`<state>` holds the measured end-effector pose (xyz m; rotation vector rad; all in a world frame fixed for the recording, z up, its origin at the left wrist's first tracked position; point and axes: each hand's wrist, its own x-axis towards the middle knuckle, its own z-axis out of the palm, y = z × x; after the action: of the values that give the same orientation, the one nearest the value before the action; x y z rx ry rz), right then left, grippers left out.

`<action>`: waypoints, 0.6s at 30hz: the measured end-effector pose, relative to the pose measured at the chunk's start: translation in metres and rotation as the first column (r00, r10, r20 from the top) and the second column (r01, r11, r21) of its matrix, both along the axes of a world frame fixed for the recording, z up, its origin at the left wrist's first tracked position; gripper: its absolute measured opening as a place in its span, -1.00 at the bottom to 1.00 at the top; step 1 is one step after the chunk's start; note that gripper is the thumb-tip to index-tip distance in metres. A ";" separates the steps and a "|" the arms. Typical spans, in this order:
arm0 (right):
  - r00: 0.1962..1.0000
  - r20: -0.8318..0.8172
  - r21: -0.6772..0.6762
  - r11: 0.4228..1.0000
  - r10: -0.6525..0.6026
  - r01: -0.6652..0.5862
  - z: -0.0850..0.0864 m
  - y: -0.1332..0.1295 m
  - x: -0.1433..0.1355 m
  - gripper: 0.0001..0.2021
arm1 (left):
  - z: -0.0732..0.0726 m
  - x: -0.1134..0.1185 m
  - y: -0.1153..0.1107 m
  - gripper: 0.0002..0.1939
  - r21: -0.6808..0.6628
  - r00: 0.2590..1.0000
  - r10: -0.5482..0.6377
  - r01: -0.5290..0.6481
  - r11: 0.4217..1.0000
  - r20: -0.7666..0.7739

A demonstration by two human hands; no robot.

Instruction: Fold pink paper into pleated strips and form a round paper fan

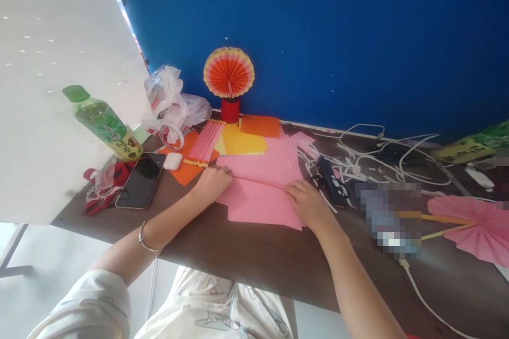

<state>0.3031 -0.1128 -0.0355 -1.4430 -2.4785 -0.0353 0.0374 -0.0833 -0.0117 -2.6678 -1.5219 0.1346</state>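
Pink paper [260,204] lies in overlapping sheets on the dark table, with a narrow raised fold running across it. The left end of that fold is pinched by my left hand [214,183], its fingers closed. At the right end my right hand [308,201] presses its closed fingers on the same fold. Behind the pink sheets are yellow paper [244,140] and an orange piece [260,125]. A pleated pink strip with yellow edges [204,143] rests on orange paper beyond my left hand.
At the left stand a green bottle [105,124], a phone [141,180] and a white case [173,161]. A round paper fan [229,73] stands at the back. White cables [358,161], a black cutter [332,180] and a pink fan [477,222] lie right.
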 end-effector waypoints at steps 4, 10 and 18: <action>0.998 -0.045 -0.013 0.999 -0.038 0.037 0.001 -0.004 -0.005 -0.73 | -0.003 0.007 -0.007 -0.74 0.006 1.000 0.021 -0.021 1.000 -0.021; 0.963 -0.244 -0.049 0.993 -0.115 0.106 0.001 -0.001 -0.006 -0.79 | -0.015 0.007 -0.015 -0.65 0.096 1.000 0.023 -0.025 0.995 0.015; 0.884 -0.374 -0.197 0.955 -0.281 0.220 -0.014 0.010 -0.001 -0.85 | -0.021 0.011 -0.021 -0.64 0.189 0.999 0.014 -0.022 0.982 0.045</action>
<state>0.3017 -0.1024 -0.0490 -1.6347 -1.9890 0.3657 0.0487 -0.1046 -0.0325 -2.5245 -1.4891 -0.0654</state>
